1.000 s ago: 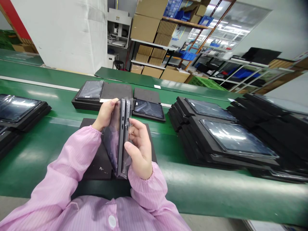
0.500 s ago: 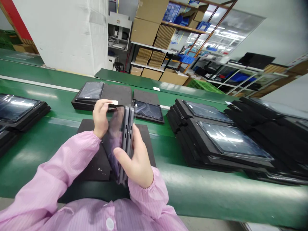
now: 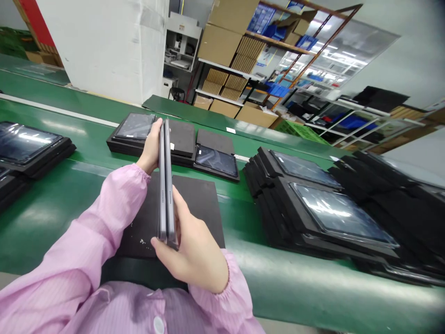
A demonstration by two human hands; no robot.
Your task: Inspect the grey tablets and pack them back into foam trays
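Observation:
Two thin grey tablets (image 3: 165, 185) stand on edge, pressed flat together, seen edge-on over a black foam mat (image 3: 194, 204) on the green belt. My left hand (image 3: 152, 148) grips their far end from the left side. My right hand (image 3: 189, 250) cups their near end from below and the right, thumb across the bottom edge. Both arms wear pink striped sleeves.
Black foam trays with tablets (image 3: 333, 211) are stacked to the right. More trays (image 3: 134, 132) lie across the green belt (image 3: 313, 287) behind the hands, and another stack (image 3: 28, 148) sits at the left. Shelves with cardboard boxes (image 3: 222, 39) stand at the back.
The two tablets have been lifted and pushed away from me, now edge-on and closed tight together. The clear film seen at their side before no longer shows. My left hand moved to their far end.

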